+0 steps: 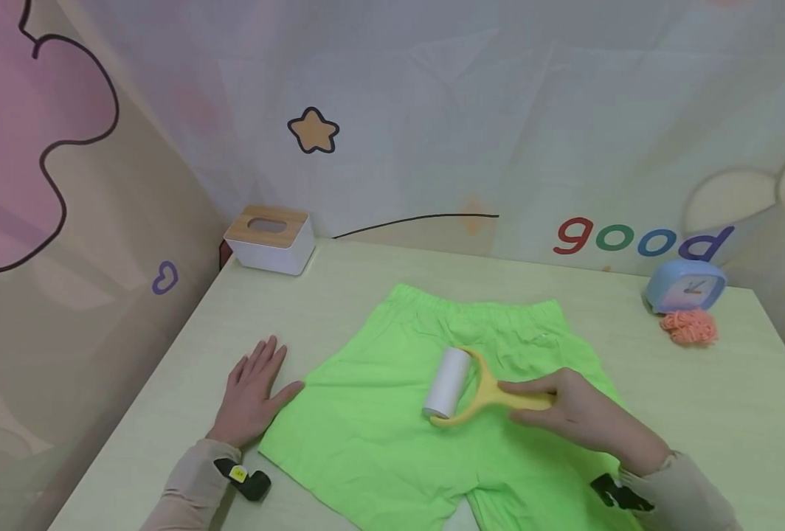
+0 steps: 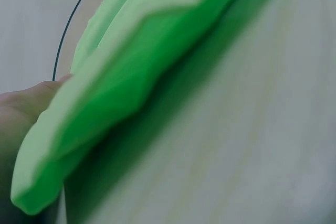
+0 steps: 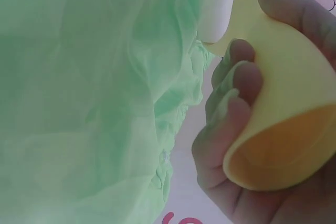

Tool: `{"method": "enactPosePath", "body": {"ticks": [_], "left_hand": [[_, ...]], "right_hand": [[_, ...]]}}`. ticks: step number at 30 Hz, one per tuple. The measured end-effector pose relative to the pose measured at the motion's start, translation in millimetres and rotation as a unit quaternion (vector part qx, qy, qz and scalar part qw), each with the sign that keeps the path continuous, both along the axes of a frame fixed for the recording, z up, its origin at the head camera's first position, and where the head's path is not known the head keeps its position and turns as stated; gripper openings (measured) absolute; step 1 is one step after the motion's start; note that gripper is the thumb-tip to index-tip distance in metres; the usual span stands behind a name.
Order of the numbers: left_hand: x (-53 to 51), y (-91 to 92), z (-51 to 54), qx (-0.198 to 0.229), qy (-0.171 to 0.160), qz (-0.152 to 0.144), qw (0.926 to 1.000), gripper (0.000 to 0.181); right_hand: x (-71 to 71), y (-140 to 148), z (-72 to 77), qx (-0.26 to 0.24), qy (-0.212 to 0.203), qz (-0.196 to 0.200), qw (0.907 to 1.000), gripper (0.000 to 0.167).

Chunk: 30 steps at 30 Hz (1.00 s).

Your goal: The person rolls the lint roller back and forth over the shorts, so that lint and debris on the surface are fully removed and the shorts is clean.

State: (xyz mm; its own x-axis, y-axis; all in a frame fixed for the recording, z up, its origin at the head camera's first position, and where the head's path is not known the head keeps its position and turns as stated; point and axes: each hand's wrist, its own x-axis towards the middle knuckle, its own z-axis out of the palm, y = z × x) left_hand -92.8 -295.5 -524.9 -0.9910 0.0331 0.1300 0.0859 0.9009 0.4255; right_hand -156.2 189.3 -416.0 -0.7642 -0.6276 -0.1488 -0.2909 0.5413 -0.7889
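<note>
Bright green shorts [image 1: 366, 413] lie spread on the table, waistband toward the back wall. My right hand [image 1: 581, 413] grips the yellow handle of a lint roller [image 1: 447, 383], whose white roll rests on the middle of the shorts. In the right wrist view, the fingers [image 3: 239, 85] curl round the hollow handle end [image 3: 283, 145]. Flat on the table at the left, my left hand [image 1: 249, 394] has its fingers straight, the thumb touching the shorts' left edge. The left wrist view shows the raised edge of the shorts [image 2: 115, 93] hiding most of that hand.
A white tissue box with a wooden lid [image 1: 269, 240] stands at the table's back left corner. At the back right are a blue clock [image 1: 685, 286] and a coral bundle of yarn-like strands [image 1: 690, 327]. A printed cloth wall [image 1: 419, 147] rises behind the table.
</note>
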Motion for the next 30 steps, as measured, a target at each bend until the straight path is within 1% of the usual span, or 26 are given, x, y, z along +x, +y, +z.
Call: {"method": "enactPosePath", "body": {"ticks": [2,4,10,19,30], "left_hand": [[-0.1,0.0,-0.2,0.0,0.0,0.0,1.0,0.078],[0.0,0.1,-0.1,0.0,0.001,0.001,1.0,0.078],[0.4,0.8,1.6,0.001,-0.003,0.002,1.0,0.078],[0.3,0.9,2.7,-0.003,-0.007,0.005,1.0,0.078],[0.1,2.3,4.4,-0.001,-0.011,0.005,0.9999,0.078]], "right_hand": [[0.5,2.4,0.1,-0.005,0.002,0.005,1.0,0.046],[1.6,4.7,1.1,-0.007,-0.006,0.004,1.0,0.046],[3.0,11.0,3.7,0.006,-0.023,-0.004,0.9997,0.046],[3.1,23.2,4.1,0.008,-0.01,0.002,0.9999,0.045],[2.1,39.6,6.7,0.024,-0.023,-0.003,0.9994,0.047]]}}
